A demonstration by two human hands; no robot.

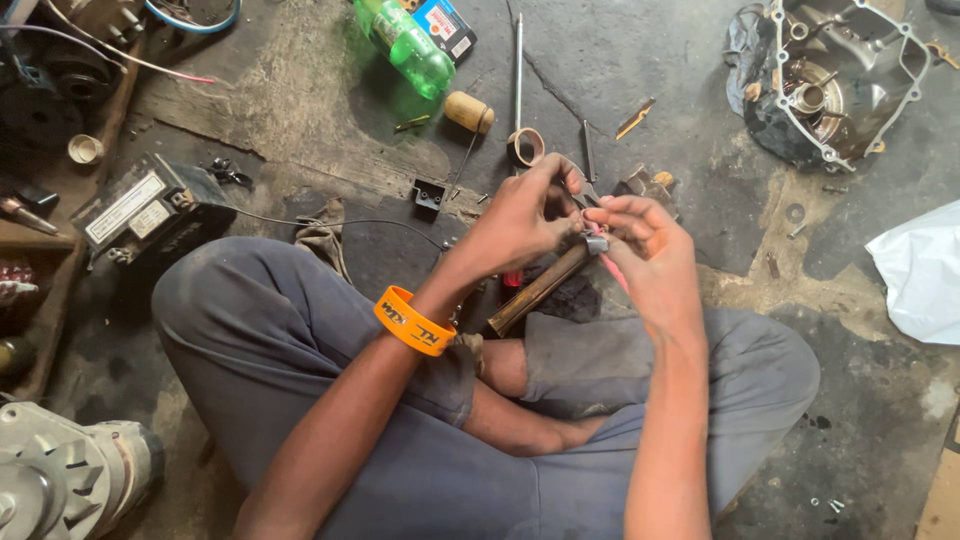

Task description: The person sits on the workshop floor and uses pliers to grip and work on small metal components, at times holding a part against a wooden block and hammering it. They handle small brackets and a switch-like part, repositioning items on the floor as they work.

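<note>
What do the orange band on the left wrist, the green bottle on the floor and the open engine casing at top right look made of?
The orange wristband looks like matte rubber or silicone: thick, smooth, snug around the wrist. The green bottle looks like clear-tinted plastic, since light glows through it. The open engine casing appears to be cast metal, probably aluminium: dull grey, with bolt lugs around its rim.

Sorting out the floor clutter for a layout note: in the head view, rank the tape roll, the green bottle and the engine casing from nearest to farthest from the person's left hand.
From the left hand:
1. Tape roll, just above the hand on the floor.
2. Green bottle, up and to the left.
3. Engine casing, far upper right.
</note>
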